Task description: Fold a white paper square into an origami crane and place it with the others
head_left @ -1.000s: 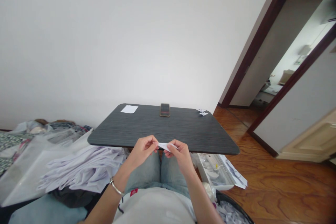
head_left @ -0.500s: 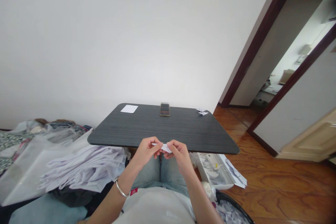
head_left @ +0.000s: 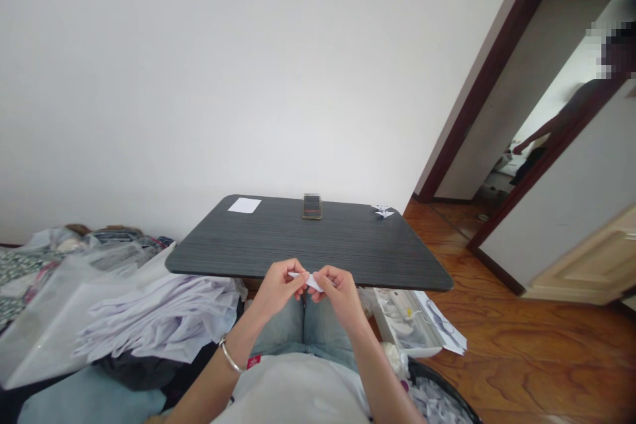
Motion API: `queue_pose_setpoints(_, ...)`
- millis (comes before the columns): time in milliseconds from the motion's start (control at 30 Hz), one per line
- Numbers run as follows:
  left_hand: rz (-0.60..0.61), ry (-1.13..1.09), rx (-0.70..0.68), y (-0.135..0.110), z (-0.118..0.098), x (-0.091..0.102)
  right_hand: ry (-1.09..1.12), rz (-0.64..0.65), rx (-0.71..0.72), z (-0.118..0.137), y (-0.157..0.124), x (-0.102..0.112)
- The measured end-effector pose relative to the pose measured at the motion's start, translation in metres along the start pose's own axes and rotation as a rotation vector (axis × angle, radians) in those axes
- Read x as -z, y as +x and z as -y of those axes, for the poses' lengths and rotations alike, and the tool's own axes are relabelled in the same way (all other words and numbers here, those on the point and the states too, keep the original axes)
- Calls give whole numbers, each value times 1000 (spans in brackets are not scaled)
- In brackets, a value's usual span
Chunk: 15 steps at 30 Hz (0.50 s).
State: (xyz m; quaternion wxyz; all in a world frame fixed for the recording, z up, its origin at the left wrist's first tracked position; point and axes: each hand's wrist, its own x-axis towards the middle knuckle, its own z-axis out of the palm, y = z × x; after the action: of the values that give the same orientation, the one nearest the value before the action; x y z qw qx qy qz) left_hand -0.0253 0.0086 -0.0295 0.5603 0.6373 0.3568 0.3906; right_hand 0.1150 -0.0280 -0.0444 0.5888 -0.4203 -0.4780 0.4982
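The person's left hand [head_left: 282,287] and right hand [head_left: 340,289] both pinch a small folded white paper [head_left: 313,282], held at the dark table's [head_left: 308,245] near edge. Along the far side, left to right: white sheet [head_left: 244,205], phone-like device [head_left: 312,207], folded paper shapes [head_left: 383,214].

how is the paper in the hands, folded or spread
Folded: the white paper shows as a small, narrow piece pinched between the left hand and right hand, unlike the flat sheet on the table.

a phone [head_left: 312,206] sits on the desk [head_left: 298,242]; white cloth [head_left: 159,318] lies heaped left; a person [head_left: 579,106] shows beyond the doorway [head_left: 480,93].
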Motion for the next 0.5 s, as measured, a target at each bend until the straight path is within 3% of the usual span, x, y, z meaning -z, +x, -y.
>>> queue_pose_setpoints(167,-6,-70,35,1,-2,-1,-157,-40,89,-2,-1,1)
queue_pose_setpoints(500,35,19,-3,0,-2,1,-301,-49,133,0,-4,0)
